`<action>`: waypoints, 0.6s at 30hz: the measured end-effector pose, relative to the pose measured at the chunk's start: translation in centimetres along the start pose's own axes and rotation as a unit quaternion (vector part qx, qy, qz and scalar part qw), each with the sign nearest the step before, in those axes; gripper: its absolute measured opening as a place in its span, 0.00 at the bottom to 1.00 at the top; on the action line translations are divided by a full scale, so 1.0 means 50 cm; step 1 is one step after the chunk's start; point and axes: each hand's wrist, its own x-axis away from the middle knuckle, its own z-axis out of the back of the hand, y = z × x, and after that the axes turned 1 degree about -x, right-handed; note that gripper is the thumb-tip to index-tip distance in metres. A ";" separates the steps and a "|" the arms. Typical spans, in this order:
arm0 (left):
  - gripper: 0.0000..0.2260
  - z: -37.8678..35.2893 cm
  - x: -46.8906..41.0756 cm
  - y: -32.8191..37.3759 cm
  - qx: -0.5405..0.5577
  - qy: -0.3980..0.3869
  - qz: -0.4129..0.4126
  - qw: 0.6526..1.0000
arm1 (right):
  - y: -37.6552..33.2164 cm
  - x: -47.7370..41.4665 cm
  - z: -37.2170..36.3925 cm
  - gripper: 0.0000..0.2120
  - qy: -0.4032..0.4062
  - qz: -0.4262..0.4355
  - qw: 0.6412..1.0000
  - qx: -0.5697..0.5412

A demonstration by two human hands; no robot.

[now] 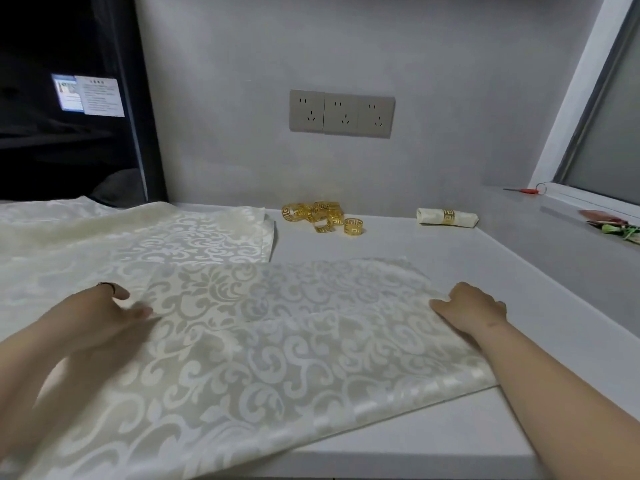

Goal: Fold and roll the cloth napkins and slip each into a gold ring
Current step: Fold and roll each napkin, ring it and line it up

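Right of the loose gold rings, one rolled napkin sits ringed: one done. Nearer than the rings, the working napkin looks part-folded, not yet rolled. Left hand presses it, fingers straight. Right hand is at its edge with fingers hidden, so grip unclear. Unfolded stack left of the rings; count unreadable.

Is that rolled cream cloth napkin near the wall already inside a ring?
Yes, in: a gold patterned ring circles the middle of the rolled cream cloth napkin.

Cream napkin with pale scrollwork damask; gold rings with Greek-key cutouts; white counter.
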 end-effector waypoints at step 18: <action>0.11 0.004 0.084 0.350 0.057 0.035 -0.114 0.991 | 0.170 -0.006 0.047 0.10 0.081 -0.100 0.992 0.007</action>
